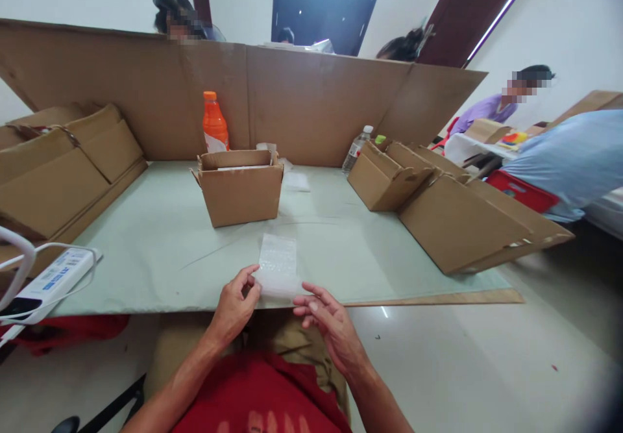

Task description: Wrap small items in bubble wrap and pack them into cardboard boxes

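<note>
A small translucent piece of bubble wrap (278,254) lies at the front edge of the table, its near part folded or doubled over into a whitish band. My left hand (234,306) pinches the left edge of that near part between thumb and fingers. Over at its right end, my right hand (327,321) is open, fingers stretched and apart, with the fingertips at or just touching the edge. Whether anything lies inside the fold cannot be made out.
An open cardboard box (242,196) stands ahead of my hands, with an orange bottle (215,124) behind it. More cardboard boxes (389,173) and a clear bottle (357,149) are at right. A power strip (61,284) with cables lies left. A cardboard partition (311,105) closes the back; people sit beyond.
</note>
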The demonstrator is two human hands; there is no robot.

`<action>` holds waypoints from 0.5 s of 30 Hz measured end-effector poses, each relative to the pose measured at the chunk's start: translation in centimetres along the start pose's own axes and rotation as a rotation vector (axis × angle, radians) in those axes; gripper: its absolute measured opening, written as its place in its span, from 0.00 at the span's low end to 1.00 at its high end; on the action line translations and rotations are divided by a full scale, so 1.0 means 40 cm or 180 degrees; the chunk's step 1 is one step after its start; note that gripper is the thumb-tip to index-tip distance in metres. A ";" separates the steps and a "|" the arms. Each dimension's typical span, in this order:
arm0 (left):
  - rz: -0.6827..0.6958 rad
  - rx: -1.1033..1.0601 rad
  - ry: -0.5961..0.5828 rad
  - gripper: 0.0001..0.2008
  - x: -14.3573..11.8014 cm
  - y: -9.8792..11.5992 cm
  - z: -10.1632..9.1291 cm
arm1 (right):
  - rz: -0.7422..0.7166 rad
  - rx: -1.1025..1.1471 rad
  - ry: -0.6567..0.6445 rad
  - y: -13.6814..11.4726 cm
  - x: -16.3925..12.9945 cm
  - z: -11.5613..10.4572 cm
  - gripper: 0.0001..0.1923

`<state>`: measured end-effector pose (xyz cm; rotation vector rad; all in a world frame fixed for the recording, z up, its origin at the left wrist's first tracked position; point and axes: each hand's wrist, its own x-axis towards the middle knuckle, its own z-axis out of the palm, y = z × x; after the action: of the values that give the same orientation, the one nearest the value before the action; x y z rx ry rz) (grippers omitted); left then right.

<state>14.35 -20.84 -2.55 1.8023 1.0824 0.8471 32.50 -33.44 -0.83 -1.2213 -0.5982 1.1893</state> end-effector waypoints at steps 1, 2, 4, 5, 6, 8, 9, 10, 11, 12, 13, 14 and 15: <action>-0.0005 0.0106 0.0013 0.22 0.003 0.000 0.002 | -0.0090 -0.0094 0.0035 0.003 -0.004 -0.005 0.24; -0.0012 0.0214 0.0025 0.23 0.008 -0.001 0.003 | -0.0194 -0.0250 0.0066 0.007 -0.008 -0.010 0.23; -0.0028 0.0394 0.0052 0.23 0.017 -0.002 0.008 | -0.0510 -0.0741 0.0118 0.014 -0.015 -0.019 0.18; -0.0037 0.0453 0.0070 0.23 0.021 -0.003 0.010 | -0.0753 -0.1067 0.0137 0.017 -0.018 -0.022 0.15; -0.0044 0.0501 0.0085 0.23 0.025 -0.003 0.012 | -0.1054 -0.1421 0.0153 0.019 -0.019 -0.024 0.12; -0.0034 0.0604 0.0100 0.22 0.031 -0.003 0.015 | -0.1715 -0.2117 0.0159 0.024 -0.013 -0.022 0.11; -0.0024 0.0648 0.0098 0.22 0.033 -0.003 0.017 | -0.2002 -0.2422 0.0122 0.027 -0.005 -0.019 0.13; -0.0013 0.0686 0.0091 0.22 0.035 -0.002 0.017 | -0.2220 -0.2690 0.0061 0.031 0.006 -0.014 0.15; -0.0001 0.0720 0.0083 0.22 0.037 -0.002 0.018 | -0.2358 -0.2932 -0.0012 0.035 0.019 -0.009 0.18; 0.0012 0.0750 0.0075 0.22 0.039 -0.002 0.018 | -0.2426 -0.3167 -0.0089 0.041 0.034 -0.004 0.20; 0.0025 0.0776 0.0069 0.22 0.041 -0.002 0.019 | -0.2444 -0.3398 -0.0157 0.048 0.050 0.001 0.21; 0.0040 0.0794 0.0067 0.22 0.042 -0.003 0.019 | -0.2430 -0.3619 -0.0213 0.056 0.066 0.006 0.22; 0.0055 0.0804 0.0068 0.21 0.042 -0.004 0.019 | -0.2406 -0.3813 -0.0244 0.064 0.080 0.010 0.21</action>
<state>15.61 -19.53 -2.80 2.0164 1.2339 0.7684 32.30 -30.62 -3.80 -1.6461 -1.7831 0.1379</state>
